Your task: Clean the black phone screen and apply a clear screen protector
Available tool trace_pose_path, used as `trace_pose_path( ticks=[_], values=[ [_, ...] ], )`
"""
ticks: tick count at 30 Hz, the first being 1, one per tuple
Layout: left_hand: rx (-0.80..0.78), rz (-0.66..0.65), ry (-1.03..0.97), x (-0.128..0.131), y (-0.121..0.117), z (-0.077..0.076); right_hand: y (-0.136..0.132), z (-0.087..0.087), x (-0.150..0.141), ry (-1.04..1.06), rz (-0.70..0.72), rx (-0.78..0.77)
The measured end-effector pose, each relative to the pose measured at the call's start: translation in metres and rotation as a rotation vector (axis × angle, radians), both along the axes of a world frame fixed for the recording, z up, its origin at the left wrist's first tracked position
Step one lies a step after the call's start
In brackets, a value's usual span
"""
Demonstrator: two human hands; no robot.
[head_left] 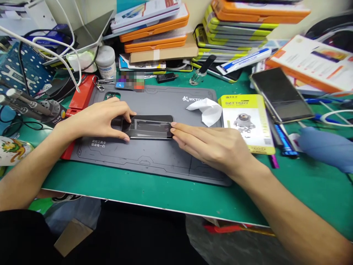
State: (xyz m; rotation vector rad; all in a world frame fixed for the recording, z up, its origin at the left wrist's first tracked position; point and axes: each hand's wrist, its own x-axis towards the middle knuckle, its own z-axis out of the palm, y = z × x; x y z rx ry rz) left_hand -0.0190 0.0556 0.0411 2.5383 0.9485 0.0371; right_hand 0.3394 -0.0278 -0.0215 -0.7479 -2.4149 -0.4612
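Note:
A black phone (150, 127) lies flat, screen up, on a grey repair mat (154, 158). My left hand (100, 119) grips the phone's left end, thumb on the near edge and fingers on the far edge. My right hand (212, 145) lies flat on the mat with fingers held together, their tips pressed against the phone's right end. A crumpled white wipe (206, 110) lies on the mat just right of the phone.
A yellow battery box (248, 121) and a dark tablet (281, 94) lie to the right on the green table (165, 191). Stacked orange and yellow cases (239, 25) line the back. A soldering handle (24, 103) and red tray (81, 95) sit left. A blue-gloved hand (325, 147) rests at far right.

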Motion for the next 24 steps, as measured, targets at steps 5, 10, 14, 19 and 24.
trace_pose_path(
  ticks=[5,10,14,19,24],
  values=[
    [-0.031,0.039,-0.009,0.002,-0.002,0.006,0.002,-0.001,-0.001,0.076,0.005,-0.038],
    [-0.081,0.129,-0.082,0.005,-0.006,0.011,0.006,0.001,-0.002,0.224,-0.077,-0.199],
    [-0.159,0.284,-0.212,0.006,-0.005,0.006,0.008,0.004,-0.004,0.386,-0.156,-0.432],
    [-0.240,0.380,-0.379,0.005,0.001,-0.004,0.010,0.005,-0.003,0.458,-0.221,-0.674],
    [-0.276,0.442,-0.485,0.003,0.007,-0.012,0.011,0.004,-0.004,0.481,-0.255,-0.806]
  ],
)
